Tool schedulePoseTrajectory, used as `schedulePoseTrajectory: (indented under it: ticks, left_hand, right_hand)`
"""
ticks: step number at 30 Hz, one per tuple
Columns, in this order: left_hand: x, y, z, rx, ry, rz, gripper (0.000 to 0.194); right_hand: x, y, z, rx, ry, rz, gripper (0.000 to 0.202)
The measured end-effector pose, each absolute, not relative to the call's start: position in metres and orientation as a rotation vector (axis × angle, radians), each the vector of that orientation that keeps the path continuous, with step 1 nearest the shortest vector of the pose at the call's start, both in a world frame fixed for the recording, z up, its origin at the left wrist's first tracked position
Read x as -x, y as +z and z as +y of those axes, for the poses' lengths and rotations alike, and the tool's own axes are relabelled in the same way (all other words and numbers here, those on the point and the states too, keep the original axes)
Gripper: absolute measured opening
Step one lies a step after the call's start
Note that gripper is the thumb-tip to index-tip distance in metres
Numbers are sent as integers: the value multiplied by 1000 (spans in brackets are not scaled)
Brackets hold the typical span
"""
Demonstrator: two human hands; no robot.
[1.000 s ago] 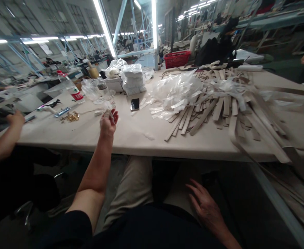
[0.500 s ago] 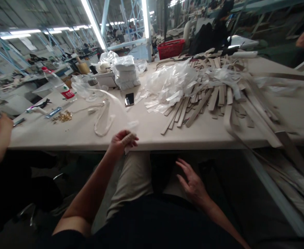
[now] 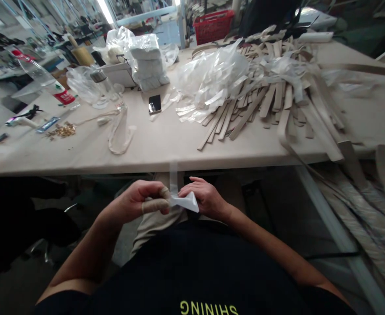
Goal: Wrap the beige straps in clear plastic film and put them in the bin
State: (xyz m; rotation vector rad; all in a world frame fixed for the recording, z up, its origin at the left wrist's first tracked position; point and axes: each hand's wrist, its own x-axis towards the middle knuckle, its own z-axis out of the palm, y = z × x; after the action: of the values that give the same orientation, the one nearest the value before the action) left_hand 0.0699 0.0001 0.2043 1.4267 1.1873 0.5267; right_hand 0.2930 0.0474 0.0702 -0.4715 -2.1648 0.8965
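My left hand (image 3: pixel 146 199), with tape or finger covers on thumb and forefinger, pinches a thin white strip (image 3: pixel 187 202) in front of my lap. The strip is partly see-through and bends between the hands; one end stands up toward the table edge. Against its right part rest the fingers of my right hand (image 3: pixel 207 197), bent round it. On the table (image 3: pixel 153 153) ahead lie a pile of beige strips (image 3: pixel 254 109) and a heap of white translucent pieces (image 3: pixel 215 78). A looped pale strip (image 3: pixel 122 133) is left of them.
A phone (image 3: pixel 155 104), gold-coloured small parts (image 3: pixel 63 130), a bottle (image 3: pixel 44 81) and stacked white packs (image 3: pixel 148 63) are on the table. A red basket (image 3: pixel 214 27) stands behind. Long strips hang over the right front edge. Part of another person's arm shows at far left.
My left hand has come back from the table edge toward my body with the strip. My right hand has moved left and up to meet it. The camera view has tilted down.
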Motion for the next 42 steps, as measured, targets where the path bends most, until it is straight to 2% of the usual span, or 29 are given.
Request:
schedulePoseTrajectory:
  ticks: [6, 9, 12, 16, 18, 21, 31, 35, 42]
  left_hand:
    - [-35, 192, 52, -1607, 1038, 1583, 35]
    - [-33, 172, 70, -1771, 1380, 1891, 33]
    - [-46, 151, 61, -1643, 1447, 1763, 39]
    - [-81, 119, 29, -1328, 998, 1296, 45]
    - [-97, 104, 20, -1175, 945, 1216, 44]
    - [-112, 89, 14, -980, 1078, 1201, 40]
    - [-106, 74, -6, -615, 1322, 1092, 47]
    - [-100, 64, -15, -716, 1129, 1149, 41]
    - [-96, 63, -18, -728, 789, 1188, 45]
  right_hand:
    - [-296, 79, 40, 531, 1881, -1725, 34]
    - [-292, 88, 49, 585, 2023, -1439, 42]
    - [-288, 99, 63, 618, 1977, -1370, 40]
    - [-281, 112, 80, 663, 1839, -1412, 32]
    - [-276, 115, 89, 683, 1777, -1440, 29]
    - [-268, 117, 107, 708, 1716, -1455, 27]
    - [-271, 111, 148, 897, 1665, -1327, 28]
    - [-264, 113, 154, 877, 1648, -1367, 22]
    - [-238, 134, 165, 785, 1534, -1537, 11]
